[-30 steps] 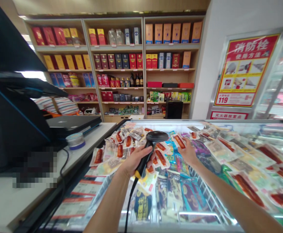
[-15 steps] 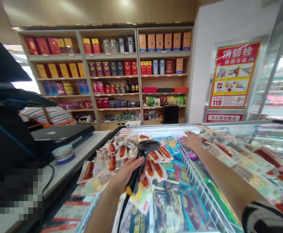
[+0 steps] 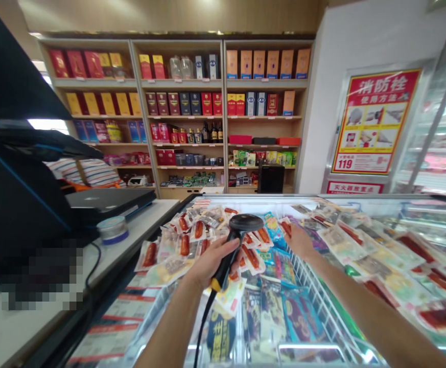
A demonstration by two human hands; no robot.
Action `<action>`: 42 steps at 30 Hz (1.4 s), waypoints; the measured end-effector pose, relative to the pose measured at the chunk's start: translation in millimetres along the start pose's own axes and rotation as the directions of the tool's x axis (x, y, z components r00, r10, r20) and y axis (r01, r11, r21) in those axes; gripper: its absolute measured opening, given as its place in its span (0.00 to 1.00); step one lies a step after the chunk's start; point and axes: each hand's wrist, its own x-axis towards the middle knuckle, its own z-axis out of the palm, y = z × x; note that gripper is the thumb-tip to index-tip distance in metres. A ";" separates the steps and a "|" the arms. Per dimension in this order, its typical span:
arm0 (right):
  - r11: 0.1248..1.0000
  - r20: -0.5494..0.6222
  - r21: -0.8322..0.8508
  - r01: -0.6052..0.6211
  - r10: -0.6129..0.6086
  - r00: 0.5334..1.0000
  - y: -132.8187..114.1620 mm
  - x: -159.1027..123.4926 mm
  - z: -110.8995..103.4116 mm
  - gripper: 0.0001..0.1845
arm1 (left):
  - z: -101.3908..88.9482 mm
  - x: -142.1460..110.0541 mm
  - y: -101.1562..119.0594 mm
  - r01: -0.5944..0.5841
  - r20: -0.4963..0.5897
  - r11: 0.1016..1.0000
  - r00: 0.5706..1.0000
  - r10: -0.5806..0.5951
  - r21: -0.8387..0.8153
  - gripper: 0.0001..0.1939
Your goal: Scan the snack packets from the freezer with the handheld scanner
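My left hand is wrapped round the handle of a black barcode scanner, whose cord runs down toward me. Under it lies a heap of vacuum-packed sausages on the left side of a glass-topped chest freezer. My right hand pinches a sausage pack above the white wire divider. Its fingertips are partly hidden. To the right of that arm spreads another pile of vacuum-packed food.
On the left, a counter carries a black device, a roll of tape and a dark monitor. Blue ice-cream packets lie within the freezer. Shelves of boxes stand behind, with a red fire-hydrant sign at right.
My right hand has drawn back from the right-hand pile, slightly down and left, and a sausage pack now shows in its fingers. My left hand still grips the scanner. The view has shifted slightly.
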 end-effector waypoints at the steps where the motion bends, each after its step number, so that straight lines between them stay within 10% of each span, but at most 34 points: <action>1: 0.999 -0.041 0.047 -0.007 0.009 0.999 -3.8 -8.4 -1.5 0.15 | -0.4 0.1 -0.3 0.000 0.010 1.000 1.000 0.000 0.000 0.12; 10: 0.904 -0.226 0.419 0.084 0.014 0.974 -24.6 -38.2 -5.6 0.24 | 0.1 -1.5 2.3 -0.009 0.017 1.000 1.000 0.009 0.023 0.13; 42: 0.949 -0.134 0.316 -0.019 0.064 0.989 -14.7 -43.4 -0.2 0.26 | -7.8 -0.2 -5.8 -0.036 0.172 0.999 0.985 0.031 0.028 0.13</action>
